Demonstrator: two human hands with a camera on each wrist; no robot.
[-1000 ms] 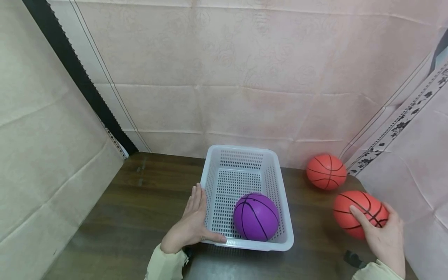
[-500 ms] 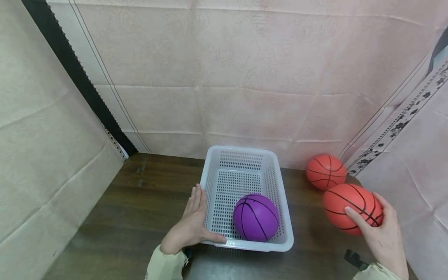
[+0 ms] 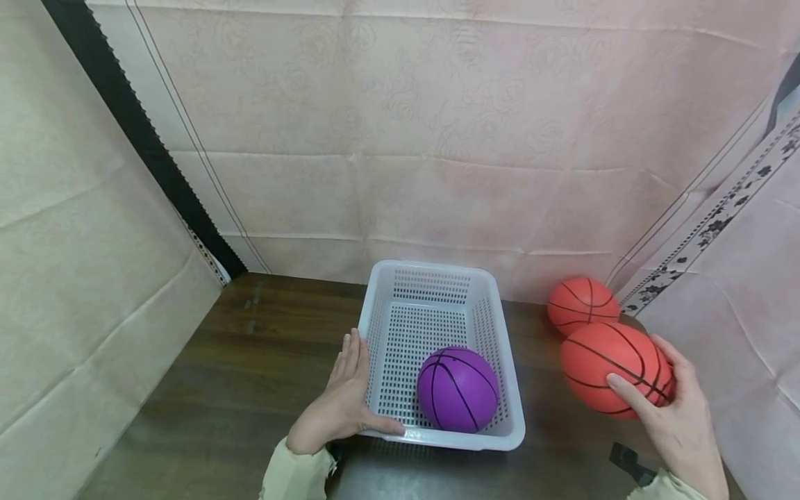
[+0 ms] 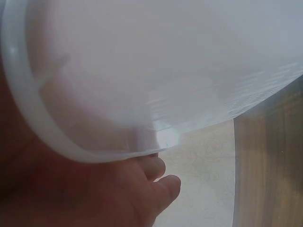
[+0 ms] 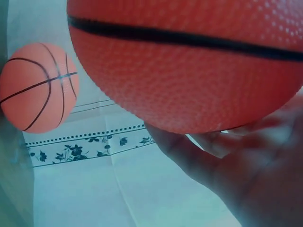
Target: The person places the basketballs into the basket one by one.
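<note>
A white perforated plastic basket (image 3: pixel 427 323) stands on the wooden table, with a purple basketball (image 3: pixel 457 389) inside, near its front right corner. My left hand (image 3: pixel 340 399) rests against the basket's front left corner, fingers straight along the outer side and thumb along the front rim. The basket's wall (image 4: pixel 156 66) fills much of the left wrist view. To the basket's right, my right hand (image 3: pixel 678 410) grips an orange-red basketball (image 3: pixel 615 368), thumb on the near side and fingers round the right. This ball looms large in the right wrist view.
Another orange-red basketball (image 3: pixel 583 302) sits behind the held one, near the back right corner; the held ball partly covers it in the head view. Pale cloth walls (image 3: pixel 431 139) enclose the table (image 3: pixel 250 389) at the back and on both sides.
My right hand has moved the orange-red basketball left and upward in the head view, where it appears larger and now overlaps the ball behind. The left hand and the basket stay put.
</note>
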